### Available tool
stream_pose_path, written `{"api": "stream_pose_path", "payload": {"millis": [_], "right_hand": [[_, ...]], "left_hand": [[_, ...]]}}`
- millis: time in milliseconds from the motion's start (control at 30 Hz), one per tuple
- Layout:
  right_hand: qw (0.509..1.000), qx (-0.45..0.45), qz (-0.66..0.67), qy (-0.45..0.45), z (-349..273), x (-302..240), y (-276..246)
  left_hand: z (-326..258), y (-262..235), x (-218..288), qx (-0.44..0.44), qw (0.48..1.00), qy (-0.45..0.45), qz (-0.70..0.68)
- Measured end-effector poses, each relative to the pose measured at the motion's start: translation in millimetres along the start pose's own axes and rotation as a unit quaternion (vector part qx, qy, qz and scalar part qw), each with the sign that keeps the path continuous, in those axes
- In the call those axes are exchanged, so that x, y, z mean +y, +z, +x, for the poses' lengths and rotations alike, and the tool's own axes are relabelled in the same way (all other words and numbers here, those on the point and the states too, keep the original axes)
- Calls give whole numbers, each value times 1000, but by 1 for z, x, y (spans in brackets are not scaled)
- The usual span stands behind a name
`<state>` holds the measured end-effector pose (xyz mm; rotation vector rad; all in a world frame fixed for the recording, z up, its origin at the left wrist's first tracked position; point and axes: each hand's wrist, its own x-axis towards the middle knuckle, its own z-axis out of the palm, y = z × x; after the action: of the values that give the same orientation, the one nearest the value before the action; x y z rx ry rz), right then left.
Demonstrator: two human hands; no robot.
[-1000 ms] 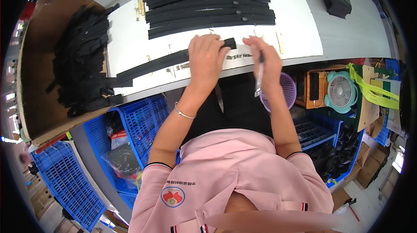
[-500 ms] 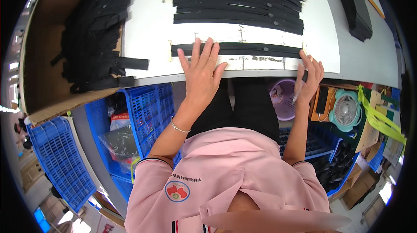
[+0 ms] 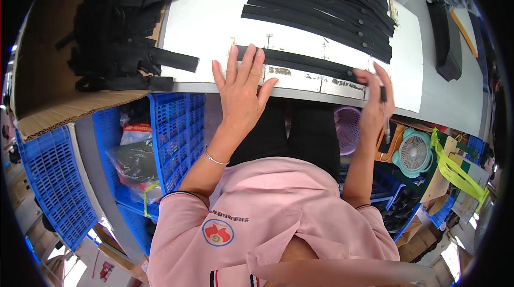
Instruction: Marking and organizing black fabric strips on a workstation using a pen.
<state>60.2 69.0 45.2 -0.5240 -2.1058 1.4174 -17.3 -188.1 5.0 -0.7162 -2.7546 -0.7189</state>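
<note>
The white surface (image 3: 214, 25) is stretching across the top of the view, its near edge running left to right just above the person's lap. A heap of black strips (image 3: 120, 25) is sprawling over the surface's left end and onto a sheet of cardboard (image 3: 48, 105), two strip ends poking rightward toward the middle. A neat stack of long black strips (image 3: 321, 9) is lying along the far side, angled down to the right. One single black strip (image 3: 300, 62) is lying close to the near edge, its long axis parallel to that edge, dipping slightly rightward; bare white surface is lying open to its left and between it and the stack. The left hand (image 3: 242, 92) is resting flat, fingers spread, on the strip's left end. The right hand (image 3: 375, 102) is pinching the strip's right end while gripping a thin dark pen-like tool (image 3: 384, 110), pointing downward off the edge.
</note>
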Motion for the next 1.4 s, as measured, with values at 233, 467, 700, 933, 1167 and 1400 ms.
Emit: {"api": "stream_pose_path", "payload": {"millis": [233,467,700,933,1167,1400], "right_hand": [[978,-156,132,41,11,-29,107],[980,-185,66,-17,8,-11,137],[978,-202,30,-28,8,-12,137],[983,-180,21,-16,7,-18,140],[968,-239,57,-49,9,-10,133],[963,-258,19,-72,7,-10,131]], "left_hand": [[1,4,0,28,1000,3,1],[-1,8,-1,48,999,-5,-12],[-1,10,-1,54,998,-4,-22],[-1,6,0,41,999,-15,-19],[0,7,0,53,999,-5,-4],[1,6,2,38,999,-5,13]]}}
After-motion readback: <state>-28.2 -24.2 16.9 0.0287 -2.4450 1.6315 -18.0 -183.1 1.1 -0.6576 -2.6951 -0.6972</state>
